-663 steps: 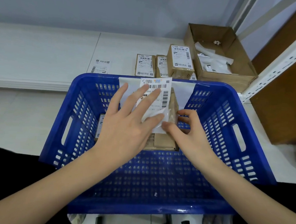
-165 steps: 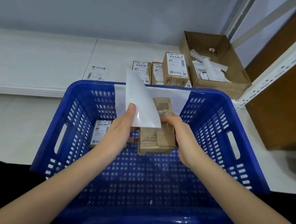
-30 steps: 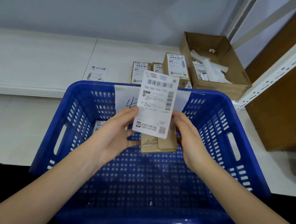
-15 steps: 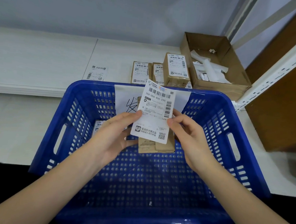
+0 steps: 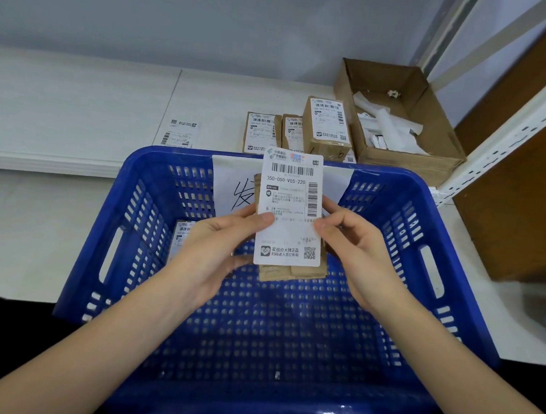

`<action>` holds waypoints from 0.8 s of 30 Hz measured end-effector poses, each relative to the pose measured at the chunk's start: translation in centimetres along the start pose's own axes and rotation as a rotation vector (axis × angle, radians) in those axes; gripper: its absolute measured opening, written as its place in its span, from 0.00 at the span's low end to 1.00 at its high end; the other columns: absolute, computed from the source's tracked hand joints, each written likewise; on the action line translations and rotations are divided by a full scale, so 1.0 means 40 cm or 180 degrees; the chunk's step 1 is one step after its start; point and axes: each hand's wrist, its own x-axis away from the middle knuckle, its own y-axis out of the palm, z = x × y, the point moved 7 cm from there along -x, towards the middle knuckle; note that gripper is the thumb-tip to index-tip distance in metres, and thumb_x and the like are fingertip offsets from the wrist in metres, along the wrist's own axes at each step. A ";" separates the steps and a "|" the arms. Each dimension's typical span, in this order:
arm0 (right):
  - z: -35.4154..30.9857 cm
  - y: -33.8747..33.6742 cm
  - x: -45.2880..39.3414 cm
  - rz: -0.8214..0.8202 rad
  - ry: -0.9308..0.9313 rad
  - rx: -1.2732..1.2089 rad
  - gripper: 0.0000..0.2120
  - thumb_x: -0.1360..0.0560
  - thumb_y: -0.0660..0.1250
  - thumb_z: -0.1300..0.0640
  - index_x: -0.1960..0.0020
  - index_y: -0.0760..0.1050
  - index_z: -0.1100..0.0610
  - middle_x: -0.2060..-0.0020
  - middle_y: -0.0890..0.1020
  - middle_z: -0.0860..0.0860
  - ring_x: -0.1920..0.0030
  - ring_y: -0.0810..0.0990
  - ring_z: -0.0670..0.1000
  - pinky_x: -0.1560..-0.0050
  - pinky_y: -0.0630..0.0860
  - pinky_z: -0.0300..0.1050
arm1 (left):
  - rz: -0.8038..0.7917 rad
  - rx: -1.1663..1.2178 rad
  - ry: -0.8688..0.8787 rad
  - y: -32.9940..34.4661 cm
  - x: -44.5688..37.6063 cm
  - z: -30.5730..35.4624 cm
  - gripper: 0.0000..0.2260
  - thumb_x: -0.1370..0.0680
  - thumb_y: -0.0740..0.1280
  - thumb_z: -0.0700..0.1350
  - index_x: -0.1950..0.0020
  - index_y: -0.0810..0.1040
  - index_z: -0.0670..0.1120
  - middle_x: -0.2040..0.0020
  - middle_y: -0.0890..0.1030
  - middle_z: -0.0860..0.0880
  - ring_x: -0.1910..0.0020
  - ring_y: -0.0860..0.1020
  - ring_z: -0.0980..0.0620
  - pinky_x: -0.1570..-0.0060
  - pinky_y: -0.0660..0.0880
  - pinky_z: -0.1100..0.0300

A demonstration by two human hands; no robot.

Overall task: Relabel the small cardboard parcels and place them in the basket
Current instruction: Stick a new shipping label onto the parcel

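Observation:
Above the blue basket (image 5: 424, 222) I hold a small cardboard parcel (image 5: 293, 273) with a white shipping label (image 5: 292, 208) in front of its top face. My left hand (image 5: 214, 251) pinches the label's left edge with the thumb and cups the parcel from below. My right hand (image 5: 355, 253) pinches the label's right edge. The label covers most of the parcel. One labelled parcel (image 5: 180, 236) lies in the basket at the left, partly hidden by my left hand. Three labelled parcels (image 5: 327, 127) stand on the white shelf behind the basket.
An open cardboard box (image 5: 405, 157) with white paper scraps stands at the back right. A loose label (image 5: 180, 134) lies on the shelf at the left. A handwritten paper sheet (image 5: 234, 185) hangs on the basket's far wall. A white metal rack post (image 5: 509, 131) rises at the right.
The label has come down and straightened over the parcel's face. Both thumbs now pinch its side edges, lower on the label than half a second ago.

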 end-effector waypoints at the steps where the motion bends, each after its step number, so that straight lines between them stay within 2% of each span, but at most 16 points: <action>1: 0.000 0.000 0.000 0.0010 0.0019 0.0013 0.10 0.25 0.64 0.68 0.64 0.74 0.61 0.40 0.79 0.45 0.33 0.72 0.46 0.39 0.75 0.45 | -0.0003 -0.0018 0.0032 0.000 0.001 0.000 0.24 0.35 0.72 0.46 0.45 0.79 0.32 0.42 0.83 0.51 0.44 0.81 0.51 0.54 0.79 0.54; 4: 0.002 -0.002 -0.002 0.0026 0.0052 0.0099 0.11 0.24 0.64 0.68 0.65 0.73 0.61 0.35 0.76 0.49 0.35 0.74 0.45 0.40 0.76 0.45 | 0.0024 -0.0086 0.0150 -0.001 0.002 0.004 0.25 0.35 0.72 0.46 0.45 0.78 0.29 0.42 0.82 0.51 0.43 0.81 0.51 0.56 0.80 0.56; 7: 0.004 -0.004 -0.004 0.0012 0.0046 0.0193 0.12 0.24 0.64 0.67 0.66 0.73 0.59 0.35 0.76 0.48 0.34 0.73 0.43 0.37 0.75 0.49 | 0.0101 -0.0166 0.0212 -0.007 -0.002 0.004 0.25 0.37 0.73 0.45 0.49 0.77 0.27 0.41 0.82 0.51 0.41 0.80 0.50 0.52 0.80 0.53; 10: 0.003 -0.004 -0.003 0.0025 0.0051 0.0194 0.12 0.24 0.64 0.68 0.66 0.73 0.60 0.34 0.75 0.48 0.36 0.74 0.40 0.39 0.76 0.47 | 0.0158 -0.0204 0.0258 -0.010 -0.004 0.004 0.26 0.38 0.73 0.44 0.51 0.75 0.24 0.40 0.81 0.50 0.39 0.78 0.51 0.52 0.81 0.53; 13: 0.004 -0.006 -0.005 0.0056 0.0048 0.0175 0.12 0.24 0.64 0.68 0.66 0.73 0.61 0.35 0.76 0.46 0.34 0.74 0.44 0.41 0.77 0.46 | 0.0183 -0.0213 0.0256 -0.008 -0.004 0.004 0.16 0.38 0.73 0.43 0.61 0.77 0.32 0.39 0.81 0.50 0.40 0.79 0.53 0.56 0.81 0.56; 16: 0.003 -0.006 -0.004 0.0090 0.0044 0.0153 0.12 0.25 0.64 0.69 0.66 0.72 0.62 0.37 0.76 0.45 0.35 0.74 0.44 0.42 0.78 0.45 | 0.0205 -0.0246 0.0287 -0.006 -0.001 0.005 0.08 0.38 0.73 0.43 0.72 0.77 0.40 0.38 0.80 0.50 0.42 0.80 0.54 0.55 0.82 0.55; 19: 0.002 -0.005 -0.003 0.0116 0.0031 0.0157 0.13 0.25 0.64 0.70 0.67 0.71 0.62 0.37 0.76 0.45 0.36 0.74 0.42 0.44 0.78 0.42 | 0.0267 -0.0294 0.0350 -0.008 0.004 0.006 0.13 0.36 0.74 0.40 0.79 0.75 0.46 0.38 0.80 0.51 0.45 0.81 0.54 0.51 0.81 0.51; 24: 0.000 -0.003 -0.005 0.0086 0.0035 0.0153 0.12 0.25 0.64 0.70 0.66 0.71 0.62 0.36 0.76 0.46 0.41 0.77 0.37 0.52 0.79 0.38 | 0.0334 -0.0370 0.0375 -0.011 0.002 0.006 0.17 0.30 0.72 0.35 0.78 0.76 0.46 0.38 0.80 0.53 0.44 0.81 0.54 0.47 0.80 0.50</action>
